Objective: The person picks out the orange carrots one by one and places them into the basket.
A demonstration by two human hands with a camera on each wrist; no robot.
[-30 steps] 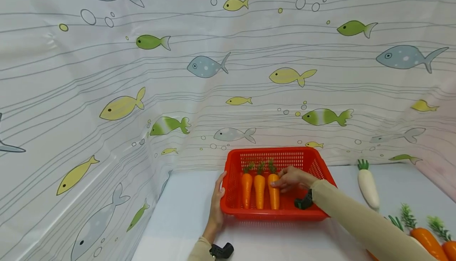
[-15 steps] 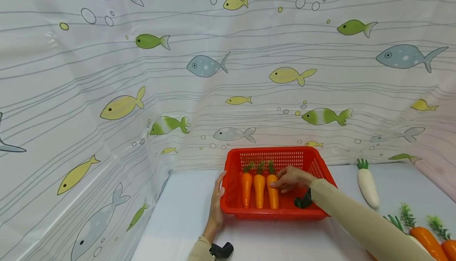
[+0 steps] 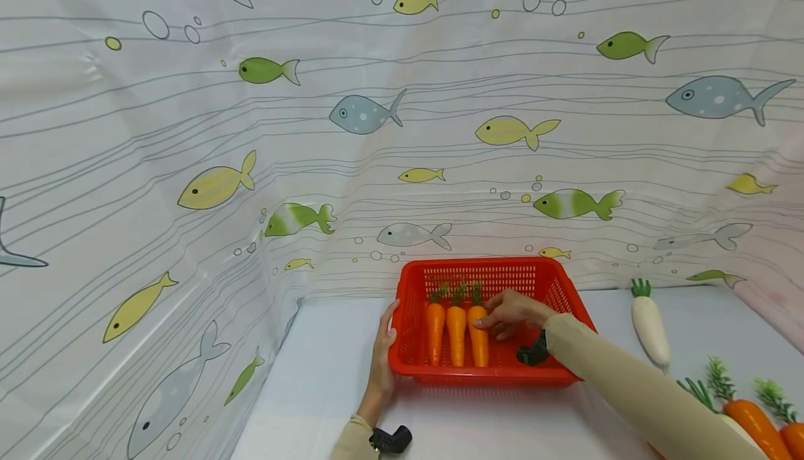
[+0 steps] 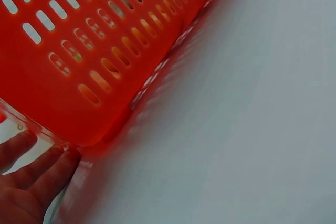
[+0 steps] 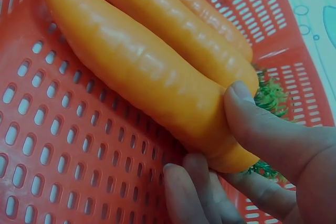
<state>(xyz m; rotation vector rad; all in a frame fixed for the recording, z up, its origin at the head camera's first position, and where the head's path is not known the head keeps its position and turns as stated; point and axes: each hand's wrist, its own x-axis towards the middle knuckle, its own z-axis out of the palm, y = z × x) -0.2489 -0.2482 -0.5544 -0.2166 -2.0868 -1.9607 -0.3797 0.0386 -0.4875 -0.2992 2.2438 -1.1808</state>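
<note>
Three orange carrots with green tops lie side by side in a red plastic basket (image 3: 477,371). My right hand (image 3: 511,312) pinches the rightmost carrot (image 3: 479,345) near its leafy end. In the right wrist view the thumb (image 5: 262,124) lies on top of this carrot (image 5: 142,72), and fingers curl in from its other side. The middle carrot (image 3: 456,334) and left carrot (image 3: 435,334) rest close beside it. My left hand (image 3: 381,366) lies against the basket's left side, its extended fingers (image 4: 50,174) touching the outer wall near the corner.
A white radish (image 3: 650,327) lies on the table right of the basket. More carrots (image 3: 756,426) lie at the front right, partly hidden behind the right sleeve (image 3: 634,383). A fish-patterned sheet (image 3: 440,146) stands behind and to the left of the white table (image 3: 314,376).
My right hand has shifted the rightmost carrot slightly left, closer to the middle carrot. The left hand stays at the basket's side.
</note>
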